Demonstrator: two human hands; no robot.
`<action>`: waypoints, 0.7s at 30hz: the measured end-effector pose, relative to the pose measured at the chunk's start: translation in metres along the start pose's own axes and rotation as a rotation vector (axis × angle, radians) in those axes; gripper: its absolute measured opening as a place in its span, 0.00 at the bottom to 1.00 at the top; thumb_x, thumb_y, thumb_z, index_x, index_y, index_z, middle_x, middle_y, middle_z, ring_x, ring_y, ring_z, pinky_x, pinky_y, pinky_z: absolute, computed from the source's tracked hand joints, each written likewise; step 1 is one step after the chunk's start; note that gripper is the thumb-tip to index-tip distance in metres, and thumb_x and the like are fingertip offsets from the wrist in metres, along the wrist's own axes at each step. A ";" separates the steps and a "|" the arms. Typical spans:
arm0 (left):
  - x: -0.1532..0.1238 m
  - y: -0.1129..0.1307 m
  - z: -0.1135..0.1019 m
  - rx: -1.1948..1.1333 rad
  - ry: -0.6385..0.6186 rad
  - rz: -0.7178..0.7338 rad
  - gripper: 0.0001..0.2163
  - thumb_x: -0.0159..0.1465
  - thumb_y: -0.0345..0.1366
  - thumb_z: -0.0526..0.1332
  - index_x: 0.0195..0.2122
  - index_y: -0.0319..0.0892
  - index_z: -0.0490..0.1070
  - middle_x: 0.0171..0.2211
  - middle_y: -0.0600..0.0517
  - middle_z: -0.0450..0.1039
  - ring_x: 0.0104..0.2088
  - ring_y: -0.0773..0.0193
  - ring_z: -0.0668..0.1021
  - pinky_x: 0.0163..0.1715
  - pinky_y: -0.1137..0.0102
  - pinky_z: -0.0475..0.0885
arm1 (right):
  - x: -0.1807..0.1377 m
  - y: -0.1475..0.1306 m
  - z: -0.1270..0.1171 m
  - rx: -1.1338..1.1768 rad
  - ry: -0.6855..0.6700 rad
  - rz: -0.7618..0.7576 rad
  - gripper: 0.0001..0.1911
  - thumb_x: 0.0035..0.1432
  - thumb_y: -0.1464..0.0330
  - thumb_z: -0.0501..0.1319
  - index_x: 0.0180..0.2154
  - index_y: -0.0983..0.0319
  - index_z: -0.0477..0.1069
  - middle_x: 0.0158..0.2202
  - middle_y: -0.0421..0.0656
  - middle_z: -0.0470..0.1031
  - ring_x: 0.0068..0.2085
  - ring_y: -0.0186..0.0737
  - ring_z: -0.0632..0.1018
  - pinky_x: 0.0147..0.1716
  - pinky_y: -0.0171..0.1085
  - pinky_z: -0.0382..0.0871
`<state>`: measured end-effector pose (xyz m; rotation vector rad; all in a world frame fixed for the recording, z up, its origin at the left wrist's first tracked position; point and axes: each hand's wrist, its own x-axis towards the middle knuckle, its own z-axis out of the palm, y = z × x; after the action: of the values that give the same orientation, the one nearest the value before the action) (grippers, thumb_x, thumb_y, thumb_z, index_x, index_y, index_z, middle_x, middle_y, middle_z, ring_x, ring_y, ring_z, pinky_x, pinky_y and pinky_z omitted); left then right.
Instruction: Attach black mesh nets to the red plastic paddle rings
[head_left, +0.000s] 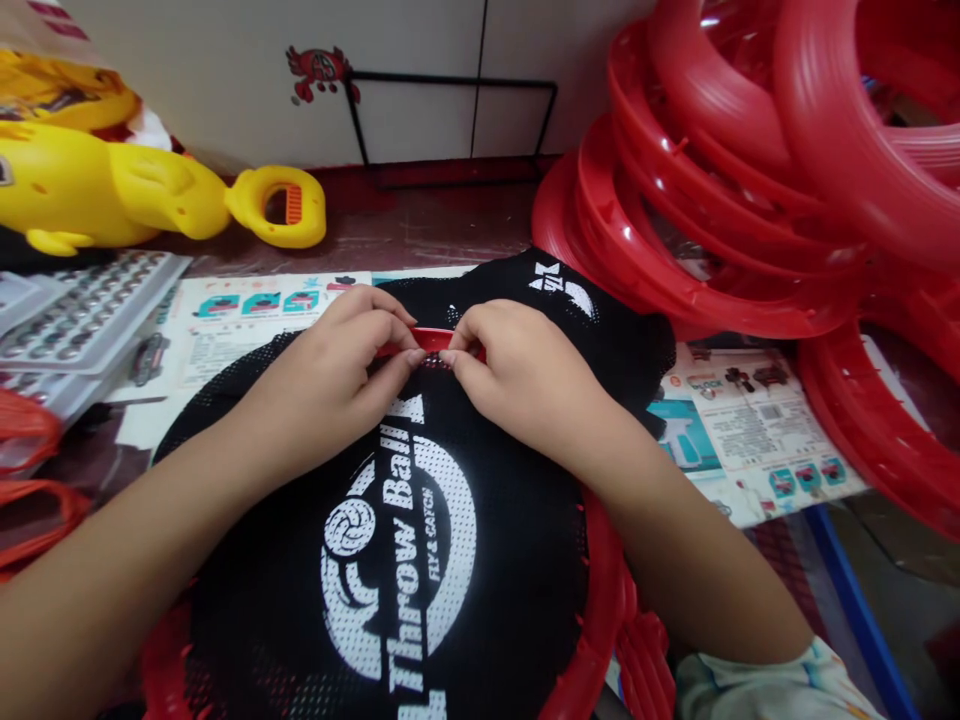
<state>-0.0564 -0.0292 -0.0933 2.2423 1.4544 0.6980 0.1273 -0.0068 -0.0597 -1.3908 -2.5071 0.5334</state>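
A black mesh fabric (525, 520) printed with white "Throw Ball" lettering lies over a red plastic ring (602, 590), whose rim shows at the right and lower left. At the ring's far side, my left hand (352, 350) pinches the mesh edge between thumb and fingers. My right hand (517, 365) pinches the same edge just beside it, thumbs almost touching. Between the fingertips a short piece of red rim shows. Behind my hands lies a second piece of black mesh (487, 280) with a white print.
Several red plastic rings (675, 220) are piled at the right. A yellow duck-shaped toy (150, 190) lies at the left, above a plastic tray of round shiny pieces (90, 310). Printed cardboard (757, 430) covers part of the table. A black wire frame (450, 80) stands against the back wall.
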 end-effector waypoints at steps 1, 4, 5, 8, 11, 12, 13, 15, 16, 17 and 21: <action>0.000 0.000 0.001 0.012 0.005 -0.001 0.06 0.65 0.36 0.53 0.32 0.43 0.65 0.42 0.47 0.67 0.45 0.58 0.72 0.46 0.62 0.70 | 0.000 0.000 0.001 -0.016 0.012 0.007 0.08 0.61 0.71 0.56 0.31 0.66 0.72 0.31 0.45 0.73 0.34 0.38 0.70 0.34 0.37 0.60; 0.001 0.002 0.002 0.021 0.015 -0.014 0.06 0.65 0.35 0.53 0.31 0.43 0.64 0.40 0.47 0.66 0.43 0.58 0.72 0.44 0.62 0.70 | 0.000 -0.001 0.003 -0.052 0.027 0.016 0.10 0.61 0.71 0.55 0.31 0.66 0.72 0.30 0.45 0.72 0.33 0.38 0.70 0.33 0.37 0.59; 0.001 0.003 0.002 0.018 0.020 -0.024 0.06 0.64 0.35 0.53 0.30 0.43 0.64 0.39 0.47 0.66 0.42 0.58 0.72 0.43 0.63 0.70 | 0.001 -0.001 0.004 -0.057 0.025 0.017 0.10 0.61 0.71 0.55 0.30 0.66 0.72 0.30 0.45 0.72 0.33 0.38 0.70 0.32 0.37 0.58; 0.003 0.004 0.003 0.002 0.029 -0.057 0.06 0.63 0.36 0.53 0.29 0.43 0.64 0.39 0.47 0.66 0.42 0.57 0.71 0.43 0.62 0.71 | 0.002 -0.002 0.005 -0.060 0.023 0.020 0.10 0.60 0.70 0.55 0.30 0.66 0.72 0.29 0.44 0.72 0.32 0.38 0.70 0.32 0.36 0.58; 0.004 0.004 0.004 -0.020 0.067 -0.079 0.06 0.61 0.35 0.54 0.28 0.42 0.65 0.38 0.48 0.66 0.41 0.57 0.72 0.42 0.62 0.71 | 0.003 -0.002 0.007 -0.071 0.033 0.023 0.10 0.60 0.71 0.55 0.30 0.66 0.72 0.30 0.44 0.72 0.33 0.37 0.70 0.32 0.36 0.58; 0.004 0.003 0.005 -0.032 0.077 -0.086 0.06 0.61 0.35 0.54 0.27 0.42 0.66 0.37 0.48 0.66 0.41 0.58 0.72 0.42 0.62 0.71 | 0.003 -0.002 0.007 -0.072 0.030 0.027 0.09 0.59 0.71 0.55 0.29 0.66 0.71 0.29 0.44 0.72 0.33 0.37 0.70 0.32 0.36 0.58; 0.004 0.003 0.006 -0.045 0.080 -0.094 0.06 0.60 0.35 0.55 0.27 0.42 0.66 0.38 0.48 0.67 0.41 0.58 0.72 0.42 0.63 0.71 | 0.004 -0.002 0.008 -0.070 0.023 0.033 0.09 0.59 0.72 0.55 0.29 0.65 0.71 0.29 0.44 0.72 0.32 0.37 0.70 0.31 0.35 0.58; 0.003 0.001 0.008 -0.068 0.060 -0.116 0.06 0.60 0.36 0.55 0.27 0.42 0.67 0.38 0.47 0.68 0.41 0.58 0.72 0.42 0.62 0.70 | 0.004 -0.001 0.008 -0.062 0.004 0.044 0.09 0.57 0.72 0.55 0.27 0.65 0.71 0.28 0.43 0.72 0.31 0.36 0.69 0.30 0.35 0.57; 0.003 0.000 0.008 -0.076 0.050 -0.128 0.07 0.60 0.36 0.55 0.27 0.42 0.68 0.39 0.47 0.69 0.41 0.57 0.72 0.43 0.62 0.70 | 0.005 -0.001 0.007 -0.060 -0.003 0.047 0.09 0.57 0.72 0.56 0.27 0.65 0.71 0.28 0.43 0.72 0.30 0.36 0.69 0.30 0.35 0.57; 0.003 0.000 0.008 -0.086 0.040 -0.136 0.07 0.60 0.37 0.56 0.27 0.42 0.68 0.40 0.47 0.69 0.42 0.57 0.73 0.44 0.61 0.70 | 0.005 0.001 0.006 -0.060 -0.006 0.048 0.08 0.56 0.72 0.56 0.26 0.64 0.71 0.28 0.43 0.72 0.30 0.36 0.69 0.30 0.35 0.57; 0.006 -0.003 -0.005 -0.229 0.053 -0.185 0.10 0.61 0.42 0.58 0.34 0.41 0.73 0.43 0.47 0.73 0.45 0.56 0.74 0.48 0.59 0.69 | 0.005 0.007 -0.003 -0.028 0.043 0.092 0.06 0.56 0.71 0.58 0.29 0.64 0.73 0.30 0.43 0.74 0.33 0.37 0.71 0.33 0.35 0.60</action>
<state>-0.0595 -0.0226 -0.0891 1.9038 1.5010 0.8235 0.1316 0.0015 -0.0595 -1.5175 -2.4360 0.4815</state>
